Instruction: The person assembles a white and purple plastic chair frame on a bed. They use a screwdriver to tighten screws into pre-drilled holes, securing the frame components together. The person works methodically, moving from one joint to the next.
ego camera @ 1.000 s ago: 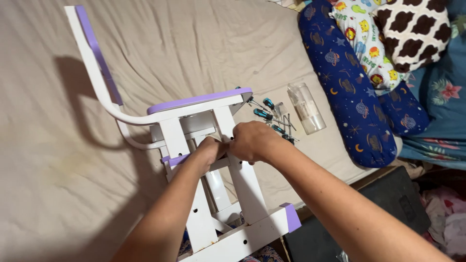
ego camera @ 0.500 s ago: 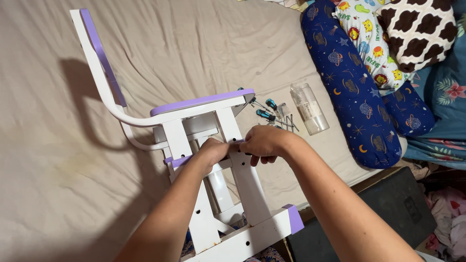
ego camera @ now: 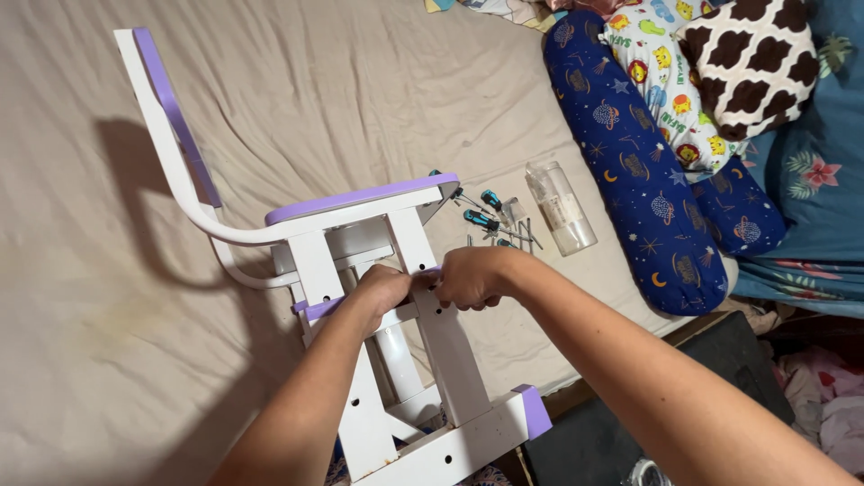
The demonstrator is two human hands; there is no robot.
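While the white and purple chair [ego camera: 360, 297] lies on its side on the beige sheet [ego camera: 99, 333], my left hand [ego camera: 382, 288] and right hand [ego camera: 468, 277] are both closed around its purple crossbar [ego camera: 326, 309] between the two white legs. Holding the bar square against the legs seems wise, so it seats evenly. Just beyond the chair's seat lie screwdrivers [ego camera: 481, 211] and a clear plastic jar [ego camera: 561, 207]; farther off rests a navy bolster [ego camera: 630, 153]. Nothing blocks my hands.

We were in a home bedroom. We saw a bed [ego camera: 360, 90] in a beige sheet, with patterned pillows [ego camera: 747, 63] and a navy bolster [ego camera: 630, 162].
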